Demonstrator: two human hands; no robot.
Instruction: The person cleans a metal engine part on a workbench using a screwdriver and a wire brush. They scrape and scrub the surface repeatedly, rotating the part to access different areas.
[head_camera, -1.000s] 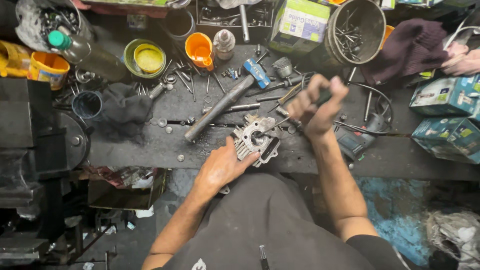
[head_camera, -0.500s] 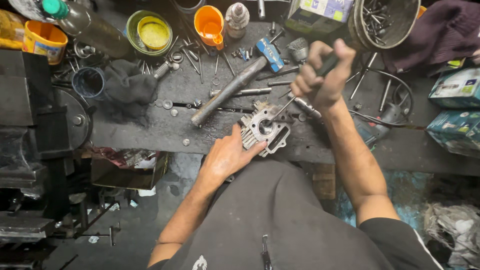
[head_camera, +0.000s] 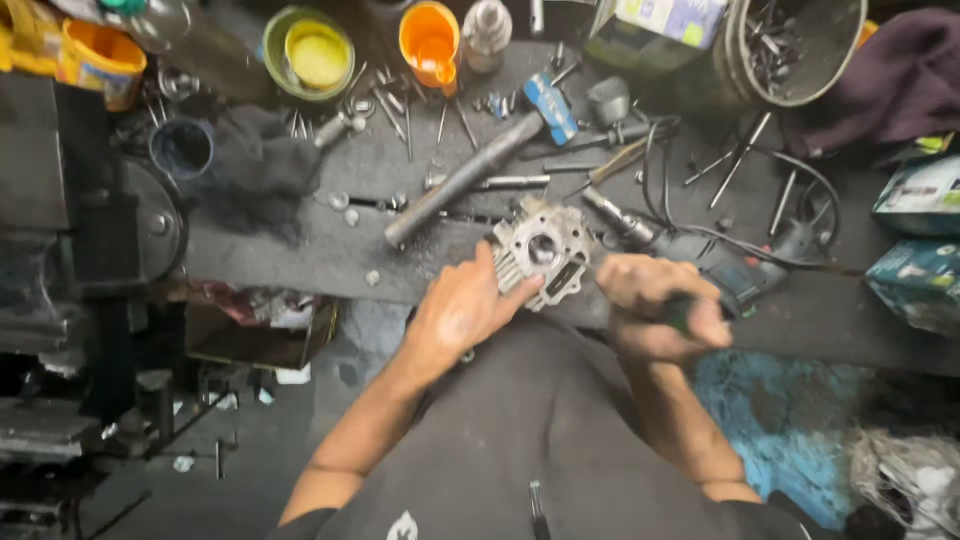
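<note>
At the bench edge, my left fingers are bracing the cylinder head; right fingers are clenching a dark-handled tool. Judged risk: casting slipping floorward.

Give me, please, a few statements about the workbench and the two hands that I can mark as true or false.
1. The left hand rests against the finned metal engine part. True.
2. The right hand lies open and flat on the bench. False: it is closed around a dark tool handle.
3. An orange cup stands at the back of the workbench. True.
4. The long metal bar stands upright. False: it lies slanted on the bench.
</note>
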